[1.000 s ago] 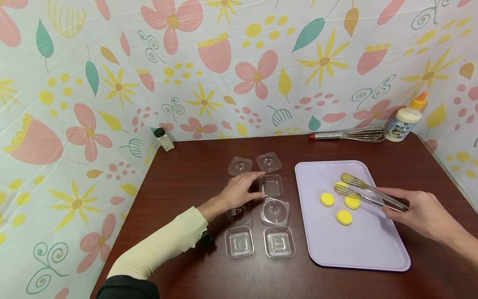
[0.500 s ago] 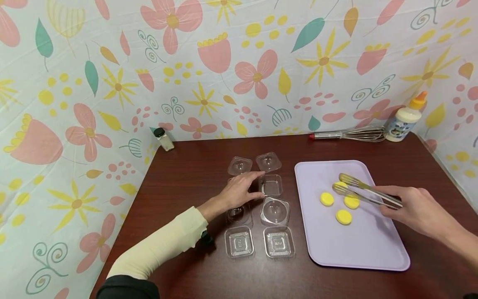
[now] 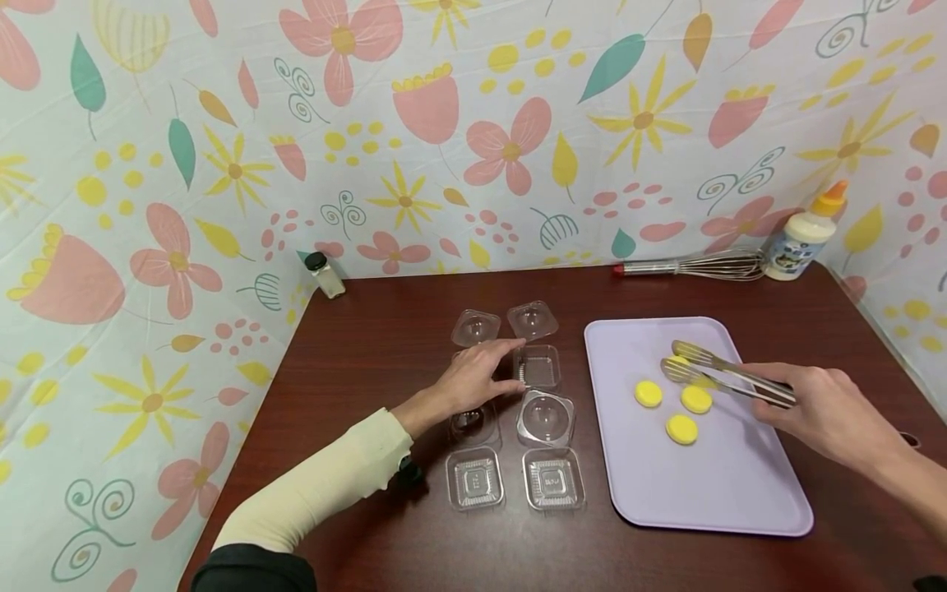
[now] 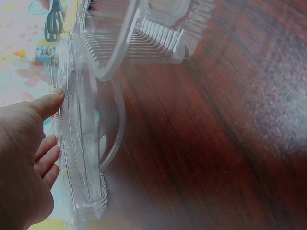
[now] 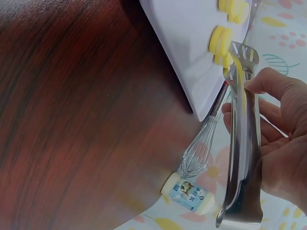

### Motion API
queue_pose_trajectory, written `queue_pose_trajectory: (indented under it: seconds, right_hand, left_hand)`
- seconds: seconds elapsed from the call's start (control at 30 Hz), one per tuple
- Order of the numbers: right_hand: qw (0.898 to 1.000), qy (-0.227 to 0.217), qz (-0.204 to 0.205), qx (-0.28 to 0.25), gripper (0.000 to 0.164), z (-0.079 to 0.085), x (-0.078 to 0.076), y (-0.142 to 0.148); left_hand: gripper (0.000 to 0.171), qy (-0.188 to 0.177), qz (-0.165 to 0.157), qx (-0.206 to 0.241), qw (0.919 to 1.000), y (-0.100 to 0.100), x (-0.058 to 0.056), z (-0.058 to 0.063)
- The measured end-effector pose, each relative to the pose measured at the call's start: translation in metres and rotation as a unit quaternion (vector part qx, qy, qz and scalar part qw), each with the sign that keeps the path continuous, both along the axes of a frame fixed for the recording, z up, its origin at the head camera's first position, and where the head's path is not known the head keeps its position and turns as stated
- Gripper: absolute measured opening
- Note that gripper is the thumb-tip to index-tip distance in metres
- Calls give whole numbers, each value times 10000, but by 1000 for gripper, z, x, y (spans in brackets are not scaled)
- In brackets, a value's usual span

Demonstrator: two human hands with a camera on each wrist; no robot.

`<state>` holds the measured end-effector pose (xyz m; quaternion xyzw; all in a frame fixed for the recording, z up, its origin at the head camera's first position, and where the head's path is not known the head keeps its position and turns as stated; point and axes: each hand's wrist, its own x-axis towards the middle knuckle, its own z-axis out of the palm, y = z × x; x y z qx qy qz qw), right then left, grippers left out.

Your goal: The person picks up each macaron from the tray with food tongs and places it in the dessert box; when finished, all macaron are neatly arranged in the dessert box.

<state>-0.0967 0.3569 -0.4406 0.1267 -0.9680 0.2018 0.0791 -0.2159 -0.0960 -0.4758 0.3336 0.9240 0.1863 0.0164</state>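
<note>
My right hand [image 3: 814, 411] grips metal slotted tongs [image 3: 740, 380] over the lilac tray [image 3: 710, 493]. The tips are around the farthest yellow macaron [image 3: 677, 360], partly hidden behind them; whether they squeeze it, I cannot tell. Three more lie near it: one macaron [image 3: 648, 394] at left, another [image 3: 696, 400] beneath the tongs, a third [image 3: 681, 429] in front. In the right wrist view, thumb and fingers hold the tongs [image 5: 244, 139] along their arms. My left hand [image 3: 473, 380], fingers loosely extended, is over clear plastic containers [image 3: 546, 419]; its thumb [image 4: 50, 103] is at a container's edge.
Two hinged containers stand open at the front, one base [image 3: 475, 479] left and another [image 3: 553, 481] right, with lids [image 3: 475, 328] of others behind. A whisk [image 3: 695, 265] and glue-like bottle [image 3: 802, 234] are at back right, a small jar [image 3: 325, 275] at back left.
The right hand and tongs have shifted slightly left and away from me, and the tong tips have come a little closer together around the far macaron. The left hand stays still.
</note>
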Motion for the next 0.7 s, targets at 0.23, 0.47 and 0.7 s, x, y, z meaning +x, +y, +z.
queue_pose_trajectory:
  seconds: [0.23, 0.47, 0.7]
  right_hand:
    - [10000, 57, -22, -13, 51, -3, -2, 2]
    - [10000, -41, -33, -66, 51, -6, -3, 4]
    - [10000, 69, -14, -9, 51, -5, -6, 3]
  left_hand:
    - [78, -9, -24, -31, 10000, 0, 0, 0]
    - [78, -17, -21, -35, 10000, 0, 0, 1]
    - [78, -19, -27, -15, 10000, 0, 0, 1]
